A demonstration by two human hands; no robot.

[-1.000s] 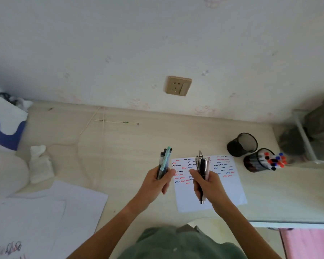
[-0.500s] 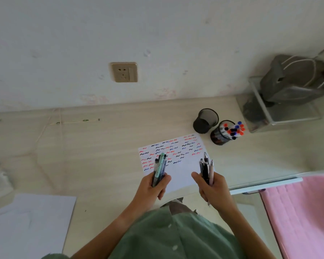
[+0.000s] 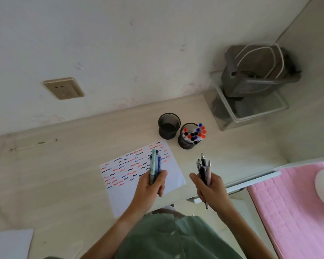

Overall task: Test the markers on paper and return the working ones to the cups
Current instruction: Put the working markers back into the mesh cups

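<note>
**Both hands full of pens above a scribbled test sheet**

A pale wooden desk (image 3: 54,184) runs along a white wall (image 3: 138,43) fitted with a beige socket (image 3: 63,88). At the desk's far right corner a clear box (image 3: 251,113) holds a dark grey bag (image 3: 258,71) with white cord handles; pink bedding (image 3: 295,202) lies beyond the desk edge. The person, in a green shirt (image 3: 166,238), stands over a white test sheet (image 3: 138,174) lying flat on the desk and covered in rows of red, blue and black squiggles. Just beyond the sheet's far corner stand two black mesh cups side by side: the left cup (image 3: 169,126) shows nothing inside, the right cup (image 3: 187,136) is packed with markers (image 3: 195,132) capped in red, blue and black. The left hand (image 3: 150,186) grips a bundle of pens (image 3: 154,165), one mint green and one blue, upright over the sheet. The right hand (image 3: 210,189) clutches a second bundle (image 3: 204,170) of dark and pale pens, points up, near the desk's front edge. A corner of another white sheet (image 3: 9,242) shows at lower left.
</note>
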